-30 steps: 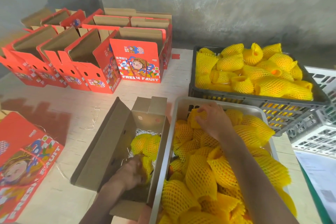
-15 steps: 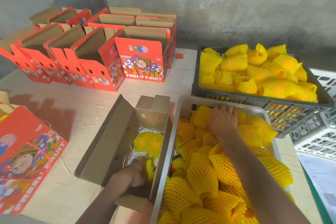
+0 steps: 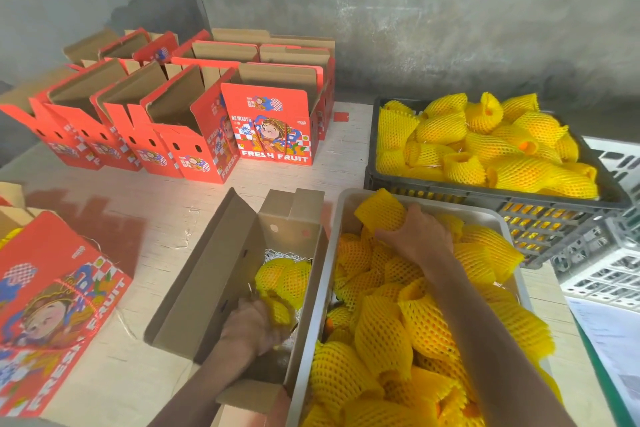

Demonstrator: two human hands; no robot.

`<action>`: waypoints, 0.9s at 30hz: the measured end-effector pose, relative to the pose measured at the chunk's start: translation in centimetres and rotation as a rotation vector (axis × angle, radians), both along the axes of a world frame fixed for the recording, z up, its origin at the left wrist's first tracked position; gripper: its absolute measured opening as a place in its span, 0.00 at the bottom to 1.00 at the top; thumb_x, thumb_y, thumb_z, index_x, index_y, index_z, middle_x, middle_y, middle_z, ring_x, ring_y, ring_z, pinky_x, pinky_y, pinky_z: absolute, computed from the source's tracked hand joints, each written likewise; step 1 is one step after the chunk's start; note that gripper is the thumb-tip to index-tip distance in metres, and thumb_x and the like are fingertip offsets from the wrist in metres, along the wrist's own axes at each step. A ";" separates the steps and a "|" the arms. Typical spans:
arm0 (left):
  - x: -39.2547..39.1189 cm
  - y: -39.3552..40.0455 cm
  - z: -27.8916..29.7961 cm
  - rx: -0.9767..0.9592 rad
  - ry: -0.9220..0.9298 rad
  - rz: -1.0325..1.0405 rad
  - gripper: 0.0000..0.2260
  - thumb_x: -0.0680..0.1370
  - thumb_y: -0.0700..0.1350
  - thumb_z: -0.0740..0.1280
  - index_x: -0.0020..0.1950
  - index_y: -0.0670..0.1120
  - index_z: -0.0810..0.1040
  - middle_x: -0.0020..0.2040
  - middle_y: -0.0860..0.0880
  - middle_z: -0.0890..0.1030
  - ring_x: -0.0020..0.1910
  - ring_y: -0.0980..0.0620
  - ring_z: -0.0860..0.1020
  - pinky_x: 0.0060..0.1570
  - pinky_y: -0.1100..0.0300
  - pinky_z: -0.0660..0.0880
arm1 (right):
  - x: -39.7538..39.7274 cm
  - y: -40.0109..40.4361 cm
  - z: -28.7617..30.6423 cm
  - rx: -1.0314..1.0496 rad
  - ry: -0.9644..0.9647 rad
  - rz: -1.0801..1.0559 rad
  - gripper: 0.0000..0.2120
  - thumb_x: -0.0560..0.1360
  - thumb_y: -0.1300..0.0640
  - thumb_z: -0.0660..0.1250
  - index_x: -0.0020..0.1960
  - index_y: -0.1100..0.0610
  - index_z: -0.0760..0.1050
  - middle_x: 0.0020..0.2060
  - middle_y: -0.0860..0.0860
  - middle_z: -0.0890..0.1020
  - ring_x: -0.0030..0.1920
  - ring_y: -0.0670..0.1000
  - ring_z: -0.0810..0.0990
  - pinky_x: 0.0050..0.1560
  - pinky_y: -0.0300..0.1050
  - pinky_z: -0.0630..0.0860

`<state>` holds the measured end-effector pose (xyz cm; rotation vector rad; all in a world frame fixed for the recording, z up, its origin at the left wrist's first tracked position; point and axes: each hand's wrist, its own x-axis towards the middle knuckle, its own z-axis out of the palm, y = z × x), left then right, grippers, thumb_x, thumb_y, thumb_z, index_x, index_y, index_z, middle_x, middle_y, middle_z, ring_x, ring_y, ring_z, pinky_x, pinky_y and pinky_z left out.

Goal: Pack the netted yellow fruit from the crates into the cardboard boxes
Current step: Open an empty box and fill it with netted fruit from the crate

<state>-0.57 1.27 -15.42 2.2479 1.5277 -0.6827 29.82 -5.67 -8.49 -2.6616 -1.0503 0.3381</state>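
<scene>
Your right hand (image 3: 417,236) curls over a netted fruit (image 3: 379,213) at the far end of the grey crate (image 3: 320,291), fingers wrapped on its foam sleeve. Your left hand (image 3: 252,326) reaches into the open cardboard box (image 3: 207,274) just left of that crate, fingers blurred against a fruit there; whether it grips, you cannot tell. 2 more netted fruits (image 3: 282,276) lie in that box beyond it.

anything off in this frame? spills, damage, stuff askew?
Nothing serious. A small red scrap lies loose on the table beside the red boxes. One fruit in the dark crate pokes orange out of its net. No spills.
</scene>
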 end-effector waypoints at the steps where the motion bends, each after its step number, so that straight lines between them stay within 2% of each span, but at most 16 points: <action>1: 0.0 0.2 0.1 0.059 0.049 -0.030 0.40 0.76 0.68 0.66 0.75 0.40 0.65 0.71 0.41 0.70 0.71 0.41 0.72 0.68 0.52 0.70 | 0.0 0.0 0.0 0.031 0.031 -0.011 0.44 0.69 0.28 0.71 0.75 0.53 0.65 0.69 0.56 0.78 0.68 0.61 0.76 0.66 0.59 0.73; 3: -0.1 0.0 0.1 0.151 0.015 -0.024 0.37 0.79 0.65 0.62 0.76 0.39 0.62 0.73 0.41 0.69 0.70 0.42 0.73 0.68 0.53 0.69 | -0.1 -0.1 0.0 0.036 0.064 -0.007 0.44 0.69 0.29 0.71 0.75 0.52 0.65 0.68 0.55 0.78 0.67 0.61 0.77 0.64 0.58 0.75; 5: -0.2 -0.4 0.3 0.233 0.014 -0.116 0.29 0.84 0.50 0.60 0.80 0.40 0.54 0.78 0.41 0.62 0.69 0.45 0.75 0.68 0.54 0.70 | -0.2 -0.1 0.1 0.007 0.068 0.005 0.43 0.69 0.29 0.72 0.75 0.52 0.66 0.67 0.55 0.79 0.66 0.60 0.78 0.63 0.58 0.75; 7: -0.4 -0.4 0.6 0.245 -0.018 -0.109 0.34 0.82 0.39 0.61 0.83 0.44 0.46 0.82 0.41 0.51 0.65 0.46 0.79 0.63 0.55 0.75 | -0.3 -0.1 0.2 -0.002 0.087 0.001 0.44 0.69 0.28 0.71 0.76 0.51 0.65 0.68 0.55 0.78 0.67 0.60 0.77 0.64 0.58 0.75; 9: -0.5 -0.1 0.6 0.263 -0.023 -0.174 0.40 0.79 0.34 0.62 0.84 0.50 0.42 0.82 0.40 0.46 0.62 0.47 0.80 0.59 0.55 0.78 | -0.2 0.0 0.3 0.046 0.137 -0.012 0.44 0.70 0.27 0.69 0.77 0.51 0.64 0.69 0.55 0.77 0.68 0.61 0.76 0.65 0.59 0.74; 11: -0.6 0.1 0.4 0.209 -0.060 -0.229 0.39 0.78 0.34 0.65 0.83 0.53 0.50 0.81 0.42 0.51 0.64 0.45 0.78 0.61 0.53 0.77 | -0.2 0.0 0.5 0.121 0.193 -0.029 0.44 0.72 0.25 0.65 0.78 0.52 0.64 0.70 0.55 0.77 0.69 0.61 0.76 0.66 0.60 0.73; 13: -0.7 0.0 0.0 0.123 -0.206 -0.195 0.30 0.79 0.42 0.69 0.78 0.54 0.63 0.77 0.46 0.61 0.66 0.45 0.76 0.63 0.50 0.75 | -0.3 0.1 0.8 0.207 0.274 -0.050 0.44 0.74 0.23 0.58 0.76 0.54 0.67 0.69 0.56 0.78 0.67 0.61 0.77 0.68 0.61 0.73; 14: -0.6 0.1 0.0 0.103 -0.331 -0.127 0.22 0.79 0.47 0.69 0.73 0.54 0.70 0.74 0.48 0.66 0.63 0.46 0.78 0.62 0.51 0.75 | -0.4 0.1 1.0 0.263 0.343 -0.057 0.43 0.74 0.22 0.56 0.74 0.54 0.70 0.65 0.56 0.80 0.64 0.60 0.79 0.67 0.61 0.75; 16: -0.4 0.1 0.6 0.082 -0.639 0.051 0.09 0.80 0.50 0.69 0.60 0.53 0.78 0.65 0.52 0.77 0.52 0.50 0.81 0.56 0.52 0.78 | -0.7 0.1 1.5 0.387 0.546 -0.061 0.39 0.76 0.23 0.53 0.64 0.56 0.76 0.52 0.55 0.85 0.48 0.54 0.83 0.58 0.56 0.81; 18: 0.2 0.3 2.2 0.001 -0.958 0.224 0.03 0.80 0.50 0.71 0.53 0.54 0.81 0.55 0.57 0.83 0.47 0.52 0.82 0.50 0.48 0.81 | -1.2 0.0 2.1 0.414 0.732 -0.028 0.37 0.78 0.25 0.51 0.60 0.55 0.78 0.40 0.55 0.88 0.32 0.49 0.81 0.43 0.48 0.81; 20: 0.8 0.4 4.8 -0.136 -1.215 0.315 0.08 0.76 0.55 0.75 0.54 0.60 0.82 0.52 0.57 0.84 0.47 0.51 0.83 0.44 0.54 0.83 | -1.7 -0.1 2.6 0.385 0.821 0.057 0.38 0.77 0.23 0.49 0.56 0.54 0.80 0.37 0.56 0.87 0.28 0.48 0.78 0.39 0.45 0.80; 22: 1.6 0.3 7.2 -0.202 -1.358 0.273 0.19 0.70 0.62 0.78 0.59 0.64 0.80 0.58 0.60 0.82 0.53 0.55 0.83 0.48 0.58 0.82 | -2.5 0.0 3.1 0.372 0.874 0.170 0.42 0.75 0.20 0.48 0.51 0.54 0.82 0.37 0.57 0.87 0.28 0.48 0.78 0.35 0.42 0.79; 25: 3.8 -1.0 9.1 -0.248 -1.368 0.169 0.36 0.66 0.65 0.79 0.71 0.68 0.70 0.65 0.67 0.76 0.59 0.61 0.80 0.54 0.60 0.80 | -4.1 -0.2 3.7 0.349 0.892 0.317 0.42 0.73 0.18 0.46 0.46 0.51 0.82 0.36 0.54 0.86 0.31 0.50 0.81 0.38 0.42 0.79; 27: 5.2 -1.9 9.4 -0.240 -1.403 0.123 0.38 0.70 0.61 0.79 0.76 0.66 0.64 0.64 0.67 0.77 0.59 0.60 0.80 0.54 0.61 0.80 | -5.1 -0.5 4.0 0.342 0.891 0.429 0.32 0.73 0.19 0.52 0.49 0.42 0.82 0.37 0.52 0.86 0.34 0.50 0.83 0.41 0.44 0.81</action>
